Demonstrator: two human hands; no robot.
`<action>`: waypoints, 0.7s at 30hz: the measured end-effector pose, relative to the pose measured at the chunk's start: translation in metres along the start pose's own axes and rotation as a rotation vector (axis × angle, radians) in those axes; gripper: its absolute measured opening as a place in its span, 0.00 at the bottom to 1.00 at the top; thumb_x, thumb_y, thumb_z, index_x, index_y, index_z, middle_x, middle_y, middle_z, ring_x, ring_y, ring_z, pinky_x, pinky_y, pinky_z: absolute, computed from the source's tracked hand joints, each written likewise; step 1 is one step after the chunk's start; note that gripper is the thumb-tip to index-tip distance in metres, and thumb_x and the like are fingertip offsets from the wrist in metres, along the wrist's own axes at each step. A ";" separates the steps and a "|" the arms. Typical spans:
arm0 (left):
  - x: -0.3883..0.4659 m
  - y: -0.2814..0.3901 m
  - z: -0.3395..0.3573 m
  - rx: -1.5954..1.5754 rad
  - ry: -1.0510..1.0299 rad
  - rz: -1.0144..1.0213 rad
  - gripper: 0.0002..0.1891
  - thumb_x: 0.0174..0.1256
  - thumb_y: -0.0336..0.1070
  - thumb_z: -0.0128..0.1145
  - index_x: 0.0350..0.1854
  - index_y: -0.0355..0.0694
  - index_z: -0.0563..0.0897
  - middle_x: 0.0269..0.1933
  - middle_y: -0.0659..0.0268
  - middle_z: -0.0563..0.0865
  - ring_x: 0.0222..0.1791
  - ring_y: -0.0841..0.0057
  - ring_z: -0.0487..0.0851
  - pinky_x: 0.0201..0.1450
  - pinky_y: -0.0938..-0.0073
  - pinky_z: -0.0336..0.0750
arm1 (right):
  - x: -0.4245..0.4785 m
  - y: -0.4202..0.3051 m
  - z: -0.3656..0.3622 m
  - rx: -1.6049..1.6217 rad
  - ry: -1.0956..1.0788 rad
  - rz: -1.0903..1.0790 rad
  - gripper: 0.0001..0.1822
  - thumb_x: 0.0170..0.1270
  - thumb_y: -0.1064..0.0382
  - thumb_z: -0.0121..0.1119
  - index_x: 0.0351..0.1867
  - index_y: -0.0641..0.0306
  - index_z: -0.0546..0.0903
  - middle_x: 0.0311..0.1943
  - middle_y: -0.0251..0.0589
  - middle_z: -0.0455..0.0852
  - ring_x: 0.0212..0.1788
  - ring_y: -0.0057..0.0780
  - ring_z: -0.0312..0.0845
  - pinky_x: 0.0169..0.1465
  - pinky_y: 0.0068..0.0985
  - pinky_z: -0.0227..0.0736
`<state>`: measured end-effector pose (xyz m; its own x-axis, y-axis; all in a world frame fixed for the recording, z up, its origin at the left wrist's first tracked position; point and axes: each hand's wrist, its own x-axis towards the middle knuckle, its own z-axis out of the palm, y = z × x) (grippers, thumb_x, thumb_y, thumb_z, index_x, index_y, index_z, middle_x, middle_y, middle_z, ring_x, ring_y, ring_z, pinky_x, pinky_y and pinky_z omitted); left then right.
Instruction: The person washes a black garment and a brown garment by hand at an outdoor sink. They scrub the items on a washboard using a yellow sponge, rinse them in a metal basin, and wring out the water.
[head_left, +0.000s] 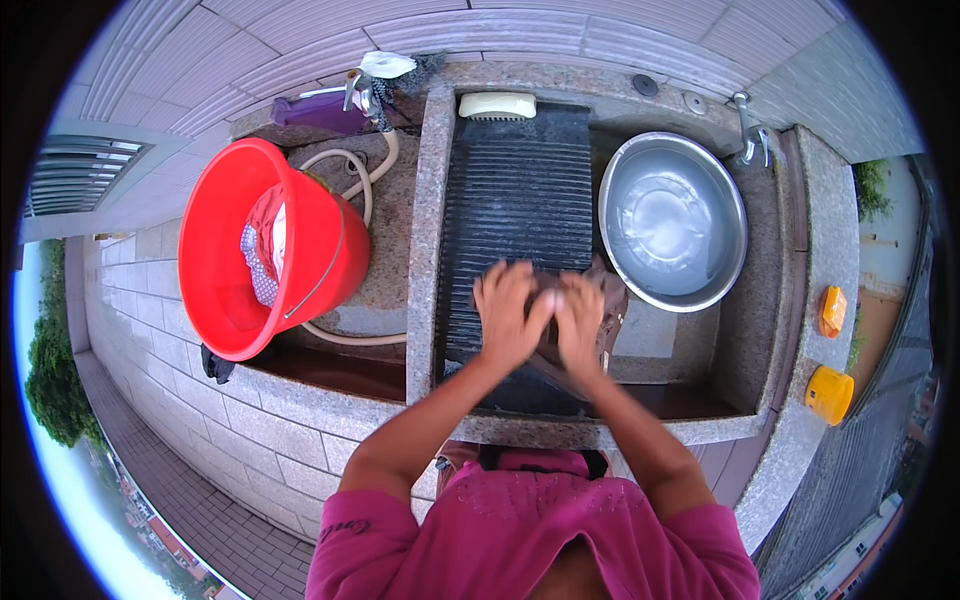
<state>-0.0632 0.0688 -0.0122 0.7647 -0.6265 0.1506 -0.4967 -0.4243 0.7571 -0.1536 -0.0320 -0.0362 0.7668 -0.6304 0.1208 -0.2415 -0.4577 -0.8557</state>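
Observation:
Both my hands are on a wet brown garment (611, 300), which is bunched up at the lower right of a dark ribbed stone washboard (517, 187). My left hand (506, 311) presses on the cloth's left part, fingers bent and a little blurred. Beside it my right hand (579, 319) grips the cloth, and the two thumbs nearly meet. Part of the garment is hidden under the hands; its right side hangs over the washboard's edge toward the basin. A pale scrubbing brush (497, 105) lies bristles down at the washboard's far end.
Right of the washboard, a metal bowl of cloudy water (671, 221) stands in the stone basin (742, 322) near a tap (754, 142). To the left are a red bucket (341, 247) with clothes and a beige hose (367, 187). A yellow tub (829, 395) and orange soap container (832, 311) sit on the right ledge.

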 end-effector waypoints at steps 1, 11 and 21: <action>-0.027 0.001 -0.005 -0.052 0.016 0.096 0.16 0.64 0.47 0.57 0.38 0.38 0.79 0.55 0.58 0.78 0.63 0.54 0.66 0.68 0.42 0.46 | -0.032 -0.003 0.005 -0.051 0.068 -0.049 0.14 0.62 0.56 0.54 0.40 0.63 0.82 0.54 0.42 0.77 0.58 0.45 0.66 0.61 0.41 0.56; 0.136 -0.031 0.047 0.329 -0.003 -0.089 0.19 0.71 0.48 0.46 0.52 0.37 0.75 0.69 0.49 0.66 0.72 0.52 0.56 0.67 0.28 0.44 | 0.142 0.023 0.042 -0.709 0.151 0.029 0.20 0.67 0.47 0.53 0.55 0.53 0.77 0.65 0.40 0.66 0.69 0.46 0.56 0.67 0.61 0.47; -0.050 0.002 -0.006 -0.075 0.081 0.048 0.12 0.62 0.40 0.58 0.41 0.36 0.78 0.49 0.52 0.77 0.61 0.48 0.68 0.69 0.44 0.54 | -0.053 -0.017 0.006 -0.150 0.084 -0.037 0.10 0.61 0.57 0.56 0.39 0.58 0.83 0.46 0.41 0.79 0.50 0.44 0.68 0.54 0.42 0.57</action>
<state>-0.1004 0.1033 -0.0144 0.7726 -0.5892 0.2365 -0.5041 -0.3427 0.7928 -0.1872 0.0129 -0.0311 0.7257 -0.6589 0.1978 -0.3048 -0.5657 -0.7662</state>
